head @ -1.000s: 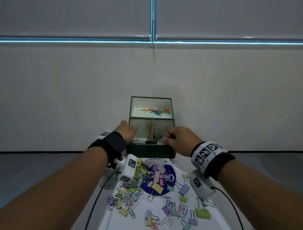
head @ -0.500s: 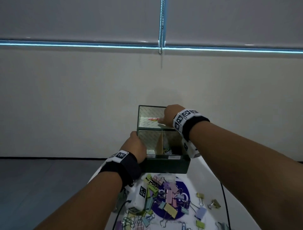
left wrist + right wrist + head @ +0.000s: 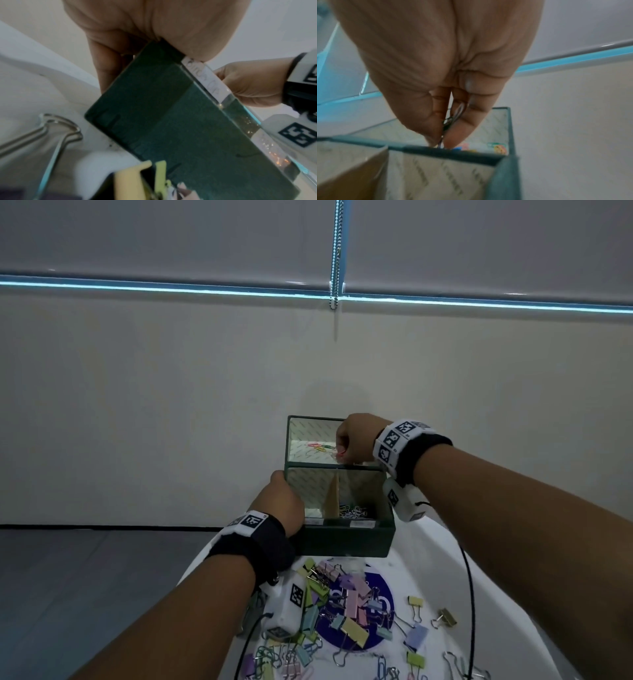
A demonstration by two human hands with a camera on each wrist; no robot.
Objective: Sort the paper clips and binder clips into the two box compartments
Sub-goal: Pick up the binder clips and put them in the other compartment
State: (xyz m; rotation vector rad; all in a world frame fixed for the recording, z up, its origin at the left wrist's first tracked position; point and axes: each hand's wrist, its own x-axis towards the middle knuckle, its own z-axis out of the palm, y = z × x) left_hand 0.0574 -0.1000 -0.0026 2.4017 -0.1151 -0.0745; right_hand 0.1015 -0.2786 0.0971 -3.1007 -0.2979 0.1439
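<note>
A dark green box (image 3: 346,537) stands at the table's far end. A cardboard divider (image 3: 331,498) splits its near part, and pale clips (image 3: 354,511) lie right of the divider. Coloured paper clips (image 3: 320,447) lie in the far section. My left hand (image 3: 282,501) grips the box's left front corner (image 3: 147,44). My right hand (image 3: 344,445) hovers over the far section, its fingertips pinching a wire paper clip (image 3: 453,119) just above the rim (image 3: 447,152). A heap of pastel binder clips (image 3: 346,604) and loose paper clips covers the white table in front of the box.
The white table (image 3: 445,570) curves away at both sides, with grey floor (image 3: 85,577) to the left and a beige wall behind the box. Black wrist cables (image 3: 471,594) trail over the table. A steel binder-clip handle (image 3: 51,129) and a yellow binder clip (image 3: 137,178) lie near the box's front.
My right hand left the box's front edge and rose over the far section, now pinching a paper clip. My left hand stayed on the box's left corner.
</note>
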